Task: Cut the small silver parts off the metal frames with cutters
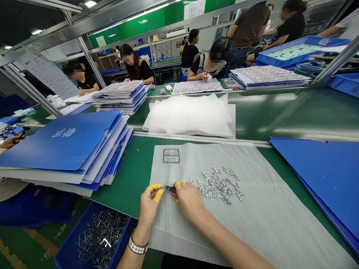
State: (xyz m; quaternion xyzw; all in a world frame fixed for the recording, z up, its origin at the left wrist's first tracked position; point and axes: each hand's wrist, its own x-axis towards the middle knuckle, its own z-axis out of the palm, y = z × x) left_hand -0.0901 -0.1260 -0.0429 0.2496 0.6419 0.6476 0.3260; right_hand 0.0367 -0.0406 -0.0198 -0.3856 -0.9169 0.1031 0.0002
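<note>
Red-handled pliers [170,189], dark-nosed; small silvery pieces [214,186] scattered loose.

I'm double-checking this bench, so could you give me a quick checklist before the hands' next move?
1. Right hand gripping the red-handled pliers: ok.
2. Left hand pinching a small piece: ok, though too small to make out in detail.
3. Pliers closed on that piece: cannot tell.
4. Yellow finger covers on the left hand: ok.
5. Black frame flat on the pale sheet: ok.
6. Silver pieces gathered in one tidy heap: not ok; they lie strewn.
</note>
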